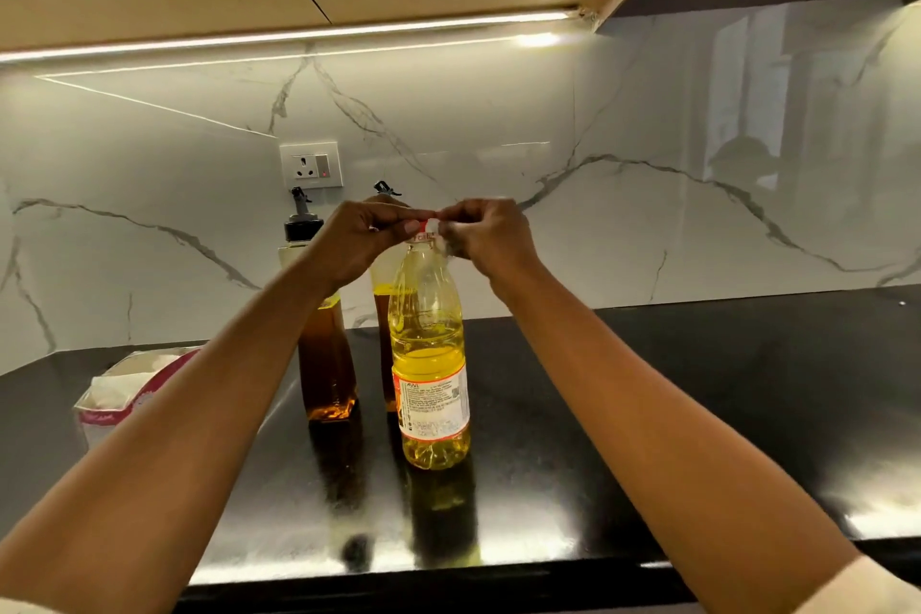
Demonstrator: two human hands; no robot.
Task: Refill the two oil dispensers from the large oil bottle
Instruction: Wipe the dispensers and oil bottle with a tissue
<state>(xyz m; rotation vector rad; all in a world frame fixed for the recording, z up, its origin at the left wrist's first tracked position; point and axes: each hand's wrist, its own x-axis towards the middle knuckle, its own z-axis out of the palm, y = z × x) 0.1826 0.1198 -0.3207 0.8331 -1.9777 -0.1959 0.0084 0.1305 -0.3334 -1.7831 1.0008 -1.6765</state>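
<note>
Left hand [363, 239] and right hand [487, 234] pinch cap [425, 230] (red).

Black counter [697, 389], oil bottle [431, 364], left dispenser [326, 364], right dispenser [382, 339], tissue pack [114, 394]

There is one counter [697, 389]. On it I count three bottles in all: one large oil bottle [431, 364] with one red cap [423, 227], and two oil dispensers, the left dispenser [326, 364] and the right dispenser [383, 299], which is partly hidden. Two hands are in view, the left hand [361, 239] and the right hand [491, 234]. There is also one tissue pack [124, 389], one wall socket [304, 165] with one switch [322, 163], and one light strip [299, 37].
</note>
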